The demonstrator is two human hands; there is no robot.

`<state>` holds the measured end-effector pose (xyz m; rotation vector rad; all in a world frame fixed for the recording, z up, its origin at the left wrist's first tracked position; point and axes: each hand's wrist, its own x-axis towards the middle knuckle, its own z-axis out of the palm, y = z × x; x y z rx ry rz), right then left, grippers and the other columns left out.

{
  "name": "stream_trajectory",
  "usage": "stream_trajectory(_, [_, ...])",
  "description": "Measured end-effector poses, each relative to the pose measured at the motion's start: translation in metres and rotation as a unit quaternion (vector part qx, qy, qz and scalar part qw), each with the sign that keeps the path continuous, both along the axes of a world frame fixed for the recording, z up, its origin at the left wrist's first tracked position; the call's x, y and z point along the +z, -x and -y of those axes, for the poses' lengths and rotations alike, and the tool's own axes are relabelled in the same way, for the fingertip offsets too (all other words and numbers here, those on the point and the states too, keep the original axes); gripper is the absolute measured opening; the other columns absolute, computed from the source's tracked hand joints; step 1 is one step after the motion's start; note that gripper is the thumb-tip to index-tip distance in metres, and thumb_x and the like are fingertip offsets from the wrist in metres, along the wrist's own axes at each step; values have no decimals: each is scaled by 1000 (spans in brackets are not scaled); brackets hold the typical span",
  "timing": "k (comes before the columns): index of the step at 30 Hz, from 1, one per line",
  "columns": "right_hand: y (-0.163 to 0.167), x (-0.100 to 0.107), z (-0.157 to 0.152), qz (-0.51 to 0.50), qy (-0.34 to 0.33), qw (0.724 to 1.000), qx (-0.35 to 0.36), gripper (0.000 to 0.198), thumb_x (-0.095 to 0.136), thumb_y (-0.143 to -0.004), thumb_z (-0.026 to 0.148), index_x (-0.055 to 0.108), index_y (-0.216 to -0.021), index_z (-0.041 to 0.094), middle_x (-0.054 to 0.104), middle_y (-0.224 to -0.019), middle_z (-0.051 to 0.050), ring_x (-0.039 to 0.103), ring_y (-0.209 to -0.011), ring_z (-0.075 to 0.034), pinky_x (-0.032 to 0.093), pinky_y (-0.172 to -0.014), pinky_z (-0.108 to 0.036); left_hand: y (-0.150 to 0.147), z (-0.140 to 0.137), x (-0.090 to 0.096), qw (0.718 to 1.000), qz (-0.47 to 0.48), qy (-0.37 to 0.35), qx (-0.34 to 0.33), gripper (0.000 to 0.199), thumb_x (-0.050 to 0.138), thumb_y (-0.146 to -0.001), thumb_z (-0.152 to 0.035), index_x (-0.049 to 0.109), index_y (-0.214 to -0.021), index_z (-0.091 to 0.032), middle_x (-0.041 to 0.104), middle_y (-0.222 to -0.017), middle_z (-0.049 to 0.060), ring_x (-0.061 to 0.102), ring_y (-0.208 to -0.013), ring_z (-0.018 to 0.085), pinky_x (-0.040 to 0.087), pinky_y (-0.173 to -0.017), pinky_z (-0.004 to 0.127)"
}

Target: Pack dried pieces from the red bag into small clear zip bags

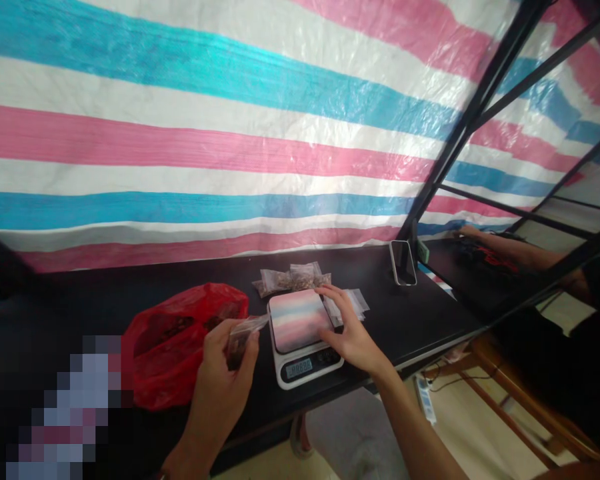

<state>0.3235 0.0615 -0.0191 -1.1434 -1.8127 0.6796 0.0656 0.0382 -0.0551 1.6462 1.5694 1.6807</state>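
Left grip (221, 370) pinching small clear bag (237, 341), brown contents. Scale (300, 323) just right of it, on black surface (405, 333). Right grip (356, 339) released, fingers spread at scale's right side. Red bag (165, 380) just left of left grip; filled bags (305, 279) ahead of right grip, slightly left.

Shiny plastics, matt black surface
Crinkled glossy red plastic bag (163, 377); smooth, mirror-like scale plate (300, 323); thin clear plastic sachet (239, 339); matt tabletop (395, 327); glossy, creased plastic sheeting (220, 143).
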Motion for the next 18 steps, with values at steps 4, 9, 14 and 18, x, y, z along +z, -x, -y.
stream_trajectory(4, [18,5,0,-54,-111,992,-41,32,63,-89,14,72,-117,28,69,-122,-6,62,-123,-26,47,-113,-45,-8,8,0,998,-54,-10,-42,36,65,-99,-54,68,-119,-24,80,-113,8,79,-104,27,64,-90,40])
stream_trajectory(9, [46,16,12,-39,-126,991,18,18,63,-96,16,73,-108,27,74,-105,-2,65,-106,-23,47,-100,-40,-13,10,-2,996,-72,-11,-58,40,61,-101,-57,70,-122,-24,82,-119,10,81,-109,27,66,-93,41])
stream_trajectory(14, [60,22,20,-22,-126,990,58,11,62,-100,24,73,-105,25,76,-102,-3,65,-100,-23,47,-95,-41,-11,10,-2,994,-66,-4,-82,41,59,-103,-54,69,-127,-23,81,-125,13,80,-115,27,65,-98,42])
stream_trajectory(18, [59,25,21,-17,-130,989,70,13,61,-101,24,73,-103,25,77,-100,-4,66,-99,-25,48,-93,-42,-10,10,-3,995,-63,-6,-83,41,59,-104,-53,68,-131,-22,80,-128,13,78,-118,28,64,-101,43])
